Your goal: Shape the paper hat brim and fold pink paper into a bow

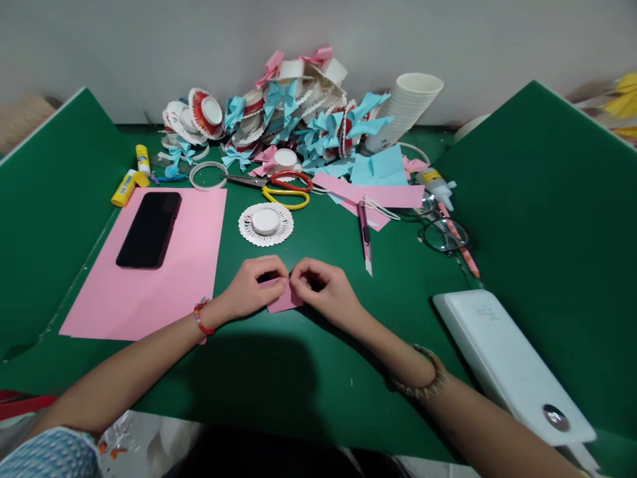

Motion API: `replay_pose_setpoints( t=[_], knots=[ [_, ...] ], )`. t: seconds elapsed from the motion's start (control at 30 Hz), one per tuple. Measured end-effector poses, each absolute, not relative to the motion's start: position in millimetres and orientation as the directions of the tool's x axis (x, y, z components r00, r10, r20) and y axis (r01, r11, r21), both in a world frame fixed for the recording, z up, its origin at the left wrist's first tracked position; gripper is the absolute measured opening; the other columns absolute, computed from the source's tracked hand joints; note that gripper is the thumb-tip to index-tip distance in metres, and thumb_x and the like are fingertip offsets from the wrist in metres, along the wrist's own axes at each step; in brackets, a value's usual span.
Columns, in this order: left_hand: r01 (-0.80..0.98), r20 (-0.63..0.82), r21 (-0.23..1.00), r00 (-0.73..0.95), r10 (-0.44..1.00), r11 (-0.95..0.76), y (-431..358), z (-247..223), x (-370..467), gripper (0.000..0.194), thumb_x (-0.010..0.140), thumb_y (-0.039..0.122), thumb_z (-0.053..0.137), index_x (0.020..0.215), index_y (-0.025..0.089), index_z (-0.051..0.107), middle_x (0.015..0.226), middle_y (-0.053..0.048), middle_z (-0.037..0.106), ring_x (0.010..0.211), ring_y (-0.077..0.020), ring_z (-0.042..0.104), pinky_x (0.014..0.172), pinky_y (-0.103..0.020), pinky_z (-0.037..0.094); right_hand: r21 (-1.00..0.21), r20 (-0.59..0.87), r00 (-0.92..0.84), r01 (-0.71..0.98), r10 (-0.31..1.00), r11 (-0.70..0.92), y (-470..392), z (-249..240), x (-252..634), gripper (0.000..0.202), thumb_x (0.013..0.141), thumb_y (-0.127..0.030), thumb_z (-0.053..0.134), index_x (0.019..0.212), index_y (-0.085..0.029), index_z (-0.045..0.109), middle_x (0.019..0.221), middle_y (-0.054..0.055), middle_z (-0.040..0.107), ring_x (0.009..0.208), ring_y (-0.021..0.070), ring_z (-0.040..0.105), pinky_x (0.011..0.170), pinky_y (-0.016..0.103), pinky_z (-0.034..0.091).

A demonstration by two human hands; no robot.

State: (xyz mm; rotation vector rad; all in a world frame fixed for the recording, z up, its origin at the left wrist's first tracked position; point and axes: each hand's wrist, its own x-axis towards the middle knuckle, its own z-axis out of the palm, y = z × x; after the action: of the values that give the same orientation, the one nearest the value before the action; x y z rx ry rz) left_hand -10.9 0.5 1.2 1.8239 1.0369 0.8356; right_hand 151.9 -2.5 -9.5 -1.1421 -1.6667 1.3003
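Observation:
Near the middle of the green table, my left hand [259, 285] and my right hand [323, 289] meet over a small piece of pink paper [284, 302]. Both hands pinch its upper edge between thumb and fingers, and the fingertips almost touch. My fingers hide part of the paper. Just beyond the hands lies a white paper disc with a frilled edge and a raised round centre [266, 222]. Scissors with red and yellow handles [286, 192] lie behind it, their blades pointing left. To the right is a pink box cutter [365, 236].
A black phone [149, 229] rests on pink sheets [194, 279] at the left, with glue sticks [124, 189] behind. Finished-looking paper ornaments [298, 113] and stacked paper cups [408, 106] fill the back. Glasses [444, 234] and a white power bank [512, 365] sit right.

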Motion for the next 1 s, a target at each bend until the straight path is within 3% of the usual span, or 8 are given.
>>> replay_pose_setpoints(
  t=[0.2,0.4,0.53,0.73,1.0],
  knots=[
    [0.31,0.154,0.905,0.403,0.902,-0.293,0.7,-2.2,-9.6,0.011,0.069,0.009,0.05,0.061,0.015,0.055,0.062,0.002,0.054,0.059,-0.0085,0.047,0.056,-0.021,0.036,-0.949,0.036,-0.394,0.274,0.918,0.155,-3.3,-8.4,151.8,0.005,0.071,-0.019,0.046,0.066,-0.019,0.047,0.057,-0.004,0.045,0.052,0.0085,0.04,0.052,0.023,0.033],
    [0.261,0.162,0.944,0.17,0.972,-0.203,7.9,-4.3,-14.3,0.008,0.07,0.013,0.05,0.064,0.015,0.055,0.062,0.001,0.056,0.058,-0.0087,0.049,0.053,-0.02,0.037,-0.98,-0.022,-0.278,0.198,0.96,0.035,-1.2,-12.6,153.7,0.007,0.072,-0.025,0.047,0.068,-0.019,0.046,0.055,-0.005,0.042,0.05,0.0083,0.039,0.049,0.023,0.032],
    [0.266,0.163,0.932,0.298,0.94,-0.246,5.6,-1.4,-13.2,0.008,0.076,0.017,0.051,0.073,0.014,0.059,0.07,-0.001,0.059,0.064,-0.0098,0.052,0.06,-0.022,0.042,-0.973,0.012,-0.298,0.217,0.954,0.08,-1.8,-13.9,153.3,0.007,0.071,-0.024,0.047,0.067,-0.019,0.047,0.056,-0.004,0.043,0.05,0.0083,0.04,0.049,0.023,0.033],
    [0.286,0.159,0.907,0.446,0.881,-0.308,3.0,-1.9,-12.8,0.011,0.072,0.006,0.051,0.072,0.015,0.057,0.073,0.0,0.06,0.068,-0.0085,0.052,0.065,-0.02,0.042,-0.946,0.077,-0.358,0.267,0.93,0.181,-3.8,-12.3,151.6,0.005,0.071,-0.02,0.047,0.066,-0.019,0.047,0.055,-0.004,0.043,0.049,0.008,0.038,0.049,0.022,0.032],
    [0.31,0.137,0.909,0.408,0.903,-0.278,2.9,-3.7,-13.5,0.008,0.07,0.008,0.052,0.069,0.015,0.058,0.068,0.001,0.059,0.062,-0.0084,0.05,0.059,-0.021,0.041,-0.939,0.092,-0.358,0.281,0.929,0.201,-4.1,-11.0,152.0,0.005,0.07,-0.019,0.047,0.065,-0.018,0.048,0.056,-0.004,0.044,0.05,0.0085,0.04,0.049,0.023,0.032]
  ],
)
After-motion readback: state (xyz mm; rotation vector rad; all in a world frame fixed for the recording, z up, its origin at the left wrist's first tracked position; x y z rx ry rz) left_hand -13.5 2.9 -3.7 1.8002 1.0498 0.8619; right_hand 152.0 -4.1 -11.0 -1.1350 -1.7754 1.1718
